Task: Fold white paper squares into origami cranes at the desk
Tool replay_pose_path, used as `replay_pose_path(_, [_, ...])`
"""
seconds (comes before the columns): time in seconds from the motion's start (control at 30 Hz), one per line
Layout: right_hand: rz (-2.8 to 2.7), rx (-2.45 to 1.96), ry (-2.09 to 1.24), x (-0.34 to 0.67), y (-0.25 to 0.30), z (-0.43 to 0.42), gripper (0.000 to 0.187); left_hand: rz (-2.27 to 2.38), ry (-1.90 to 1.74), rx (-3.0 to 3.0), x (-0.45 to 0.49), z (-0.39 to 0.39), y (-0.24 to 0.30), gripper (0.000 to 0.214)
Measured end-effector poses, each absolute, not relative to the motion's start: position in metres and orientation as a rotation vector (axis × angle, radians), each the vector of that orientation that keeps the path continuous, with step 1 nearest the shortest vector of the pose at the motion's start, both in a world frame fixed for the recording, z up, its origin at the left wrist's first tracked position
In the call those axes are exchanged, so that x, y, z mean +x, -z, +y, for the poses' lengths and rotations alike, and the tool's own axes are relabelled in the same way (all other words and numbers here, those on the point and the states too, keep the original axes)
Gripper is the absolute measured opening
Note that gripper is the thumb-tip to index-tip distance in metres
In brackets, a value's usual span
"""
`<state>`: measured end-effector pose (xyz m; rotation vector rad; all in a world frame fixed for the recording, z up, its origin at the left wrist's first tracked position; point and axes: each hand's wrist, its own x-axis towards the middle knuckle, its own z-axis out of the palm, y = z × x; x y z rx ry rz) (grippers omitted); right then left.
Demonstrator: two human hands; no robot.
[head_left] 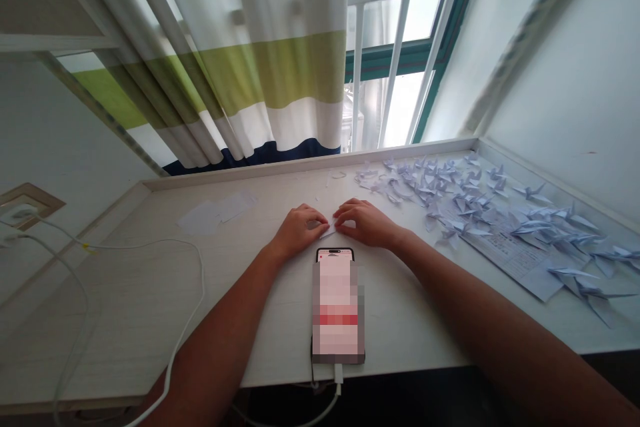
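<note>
Between my hands, just above the top of the phone, is a small piece of white folded paper (330,229) lying on the desk. My left hand (299,232) pinches its left side, thumb and fingertips together. From the other side my right hand (366,221) grips the right part of the paper with its fingers curled over. Much of the paper is hidden by my fingers. A phone (338,307) lies upright in line with me below the hands, its screen blurred and a white cable plugged into its bottom end.
Many folded paper cranes (450,193) spread over the right of the desk (400,320), some on a printed sheet (515,263). Flat paper pieces (215,213) lie at the back left. A white cable (200,280) runs from the wall socket (30,210) across my left forearm.
</note>
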<state>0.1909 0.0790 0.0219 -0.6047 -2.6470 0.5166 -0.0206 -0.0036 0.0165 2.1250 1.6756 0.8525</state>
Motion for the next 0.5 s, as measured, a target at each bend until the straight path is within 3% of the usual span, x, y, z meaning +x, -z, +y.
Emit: replay_pose_path(0.5, [-2.819,-0.616,-0.226,0.1859,-0.0296,0.0705,0.024,1.568,-0.799,2.275,-0.0252,0.0008,-0.0089,0.019])
